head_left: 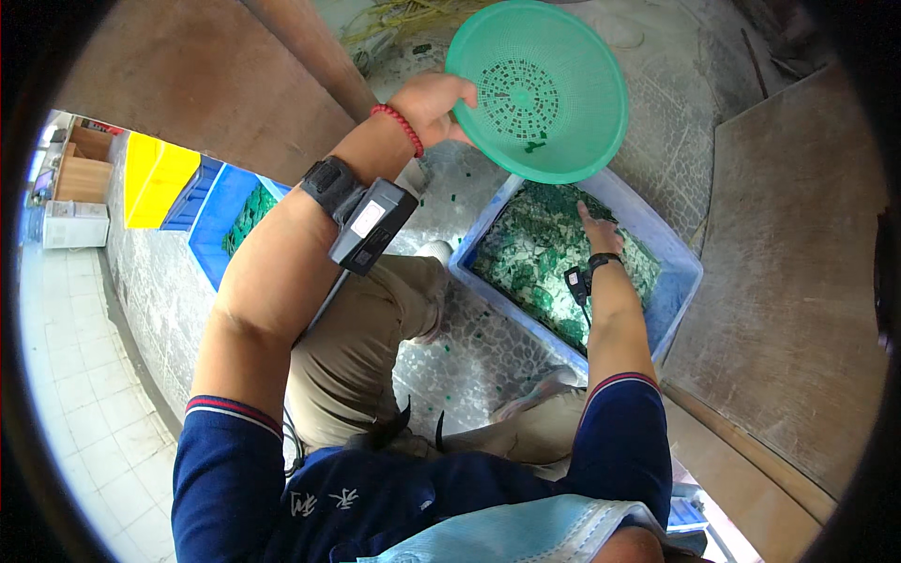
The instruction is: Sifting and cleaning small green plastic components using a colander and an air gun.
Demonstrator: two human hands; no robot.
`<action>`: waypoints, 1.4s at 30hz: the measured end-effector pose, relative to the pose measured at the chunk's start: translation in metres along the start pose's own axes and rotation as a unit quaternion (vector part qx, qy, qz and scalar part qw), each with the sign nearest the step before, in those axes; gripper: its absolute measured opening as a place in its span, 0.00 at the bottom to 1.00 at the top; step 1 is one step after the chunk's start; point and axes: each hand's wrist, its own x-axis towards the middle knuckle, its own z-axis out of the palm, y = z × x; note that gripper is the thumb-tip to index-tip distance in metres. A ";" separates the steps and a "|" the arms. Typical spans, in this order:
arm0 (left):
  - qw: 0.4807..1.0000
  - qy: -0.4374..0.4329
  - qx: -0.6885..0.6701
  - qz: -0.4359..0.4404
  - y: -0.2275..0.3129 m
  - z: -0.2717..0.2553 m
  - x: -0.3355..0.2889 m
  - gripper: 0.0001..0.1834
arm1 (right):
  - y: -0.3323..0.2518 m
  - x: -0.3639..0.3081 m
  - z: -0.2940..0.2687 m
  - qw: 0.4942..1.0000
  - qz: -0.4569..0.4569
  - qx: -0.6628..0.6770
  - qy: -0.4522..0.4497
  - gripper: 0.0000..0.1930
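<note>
My left hand (437, 109) grips the rim of a green plastic colander (589, 98) at its left side, with the thumb over the edge. The colander is tilted, its inside facing me, and a few dark green scraps (534, 146) lie in it. Below it stands a blue plastic bin (507, 302) full of small green and pale flakes (537, 253). My right hand (601, 231) is low over the flakes at the bin's right part. Its thumb is stretched out and the hand looks open; the other fingers show only in part, and I see nothing held.
A wooden panel (798, 281) rises close on the right, another wooden board (225, 80) at the upper left. Another blue bin (208, 230) with green pieces and a yellow crate (160, 183) stand at left. Green scraps are scattered on the grey floor (450, 361) around my feet.
</note>
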 end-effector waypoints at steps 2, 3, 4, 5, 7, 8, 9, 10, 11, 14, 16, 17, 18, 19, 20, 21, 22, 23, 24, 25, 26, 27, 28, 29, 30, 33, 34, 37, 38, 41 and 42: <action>1.000 0.004 0.000 0.005 0.000 0.000 0.000 0.21 | -0.004 -0.008 -0.001 1.000 0.019 0.006 0.017 0.59; 1.000 0.007 0.001 0.010 0.001 0.002 -0.002 0.21 | -0.003 -0.012 -0.003 0.999 0.040 0.012 0.034 0.59; 1.000 0.008 0.000 0.010 0.002 0.003 -0.004 0.21 | -0.002 -0.013 -0.006 0.999 0.040 0.011 0.034 0.59; 1.000 0.018 0.004 0.003 0.003 0.004 -0.007 0.21 | 0.000 -0.013 -0.009 0.999 0.029 0.021 0.029 0.60; 1.000 0.028 0.010 -0.003 0.005 0.006 -0.009 0.21 | 0.008 0.001 -0.009 0.999 0.019 0.034 0.026 0.60; 1.000 0.023 0.009 0.002 0.004 0.006 -0.008 0.21 | 0.013 0.017 -0.003 0.998 -0.011 0.059 0.016 0.61; 1.000 0.019 0.007 0.007 0.003 0.005 -0.008 0.21 | 0.014 0.019 -0.002 0.996 -0.041 0.084 0.007 0.61; 1.000 0.019 0.008 0.007 0.003 0.004 -0.007 0.21 | 0.009 0.020 0.003 0.996 -0.041 0.085 0.007 0.61; 1.000 0.014 0.004 0.002 0.004 0.004 -0.005 0.21 | 0.000 0.020 0.012 0.994 -0.016 0.105 0.016 0.61; 1.000 0.024 -0.004 0.007 -0.002 -0.003 -0.005 0.21 | -0.020 -0.008 0.014 0.991 0.023 0.128 0.025 0.59; 0.999 0.030 -0.006 0.015 -0.001 -0.005 -0.005 0.21 | -0.023 -0.021 0.004 0.989 0.045 0.136 0.028 0.58; 1.000 0.028 0.005 0.006 0.000 -0.006 -0.005 0.22 | -0.024 -0.025 0.001 0.990 0.044 0.128 0.027 0.58; 1.000 0.024 0.015 -0.004 -0.001 -0.005 -0.006 0.22 | -0.022 -0.027 -0.001 0.992 0.045 0.119 0.027 0.57; 1.000 0.025 0.013 -0.004 -0.001 -0.006 -0.007 0.22 | -0.020 -0.026 0.001 0.992 0.045 0.117 0.028 0.57; 1.000 0.023 0.008 -0.008 -0.002 -0.006 -0.007 0.22 | -0.018 -0.025 0.004 0.991 0.047 0.119 0.035 0.56; 1.000 0.022 0.004 -0.012 0.000 -0.006 -0.008 0.22 | -0.020 -0.027 0.004 0.990 0.048 0.122 0.042 0.55; 1.000 0.023 0.003 -0.011 0.002 -0.006 -0.010 0.22 | -0.022 -0.028 0.003 0.991 0.047 0.121 0.042 0.55; 1.000 0.022 0.004 -0.011 0.002 -0.005 -0.011 0.23 | -0.025 -0.028 0.001 0.989 0.070 0.128 0.033 0.55; 1.000 0.021 0.005 -0.010 0.003 -0.004 -0.013 0.23 | -0.028 -0.030 -0.001 0.986 0.094 0.136 0.023 0.54; 1.000 0.022 0.004 -0.010 0.003 -0.005 -0.013 0.23 | -0.029 -0.025 0.001 0.986 0.093 0.135 0.024 0.54; 1.000 0.023 0.007 -0.010 0.003 -0.007 -0.013 0.23 | -0.030 -0.016 0.003 0.976 0.100 0.195 0.019 0.53; 1.000 0.024 0.013 -0.010 0.003 -0.005 -0.012 0.23 | -0.028 -0.010 0.005 0.960 0.108 0.257 0.011 0.52; 1.000 0.025 0.015 -0.010 0.002 -0.005 -0.011 0.23 | -0.025 -0.005 0.009 0.960 0.108 0.258 0.010 0.52; 1.000 0.020 0.013 -0.007 0.002 -0.005 -0.009 0.23 | -0.020 0.000 0.014 0.957 0.062 0.284 0.015 0.49; 1.000 0.016 0.007 -0.005 0.002 -0.008 -0.009 0.23 | -0.019 0.004 0.016 0.952 0.013 0.305 0.022 0.46; 0.999 0.032 0.009 -0.003 0.002 -0.008 -0.006 0.23 | -0.013 0.037 0.036 0.930 -0.026 0.364 0.039 0.39; 0.999 0.034 0.007 -0.003 0.003 -0.008 -0.008 0.23 | -0.010 0.044 0.040 0.931 -0.028 0.363 0.038 0.39; 0.999 0.034 0.013 -0.007 0.004 -0.006 -0.010 0.23 | -0.015 0.053 0.047 0.879 -0.306 0.366 -0.022 0.31; 0.999 0.031 0.014 -0.012 0.003 -0.003 -0.009 0.23 | -0.037 0.053 0.049 0.939 -0.179 0.295 0.011 0.28; 0.999 0.034 0.019 -0.009 0.002 -0.005 -0.005 0.22 | -0.069 0.043 0.053 0.976 -0.085 0.200 0.017 0.25; 0.999 0.034 0.020 -0.006 0.000 -0.008 -0.003 0.22 | -0.074 0.038 0.056 0.977 -0.114 0.180 -0.005 0.26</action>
